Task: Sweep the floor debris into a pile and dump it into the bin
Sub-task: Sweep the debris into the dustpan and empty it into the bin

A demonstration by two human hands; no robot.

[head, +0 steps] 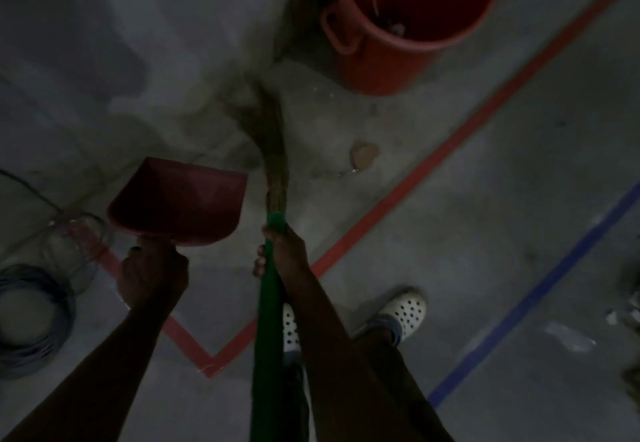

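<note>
While the right hand (284, 251) gripped the broom (268, 303) and the left hand (152, 279) clasped the dustpan (180, 199), sweeping appeared unfinished, as debris (363, 156) lay near the bin (408, 19), needing gathering next.

White clogs (408, 310) with round holes; dark trousers (379, 351), bluish fabric (385, 324) at ankle; forearms (114, 355) bare.

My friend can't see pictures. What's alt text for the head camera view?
A person's right hand holds a green-handled broom, the left hand a red dustpan, over a dim grey floor. A red bin stands ahead, near a brown scrap.
</note>
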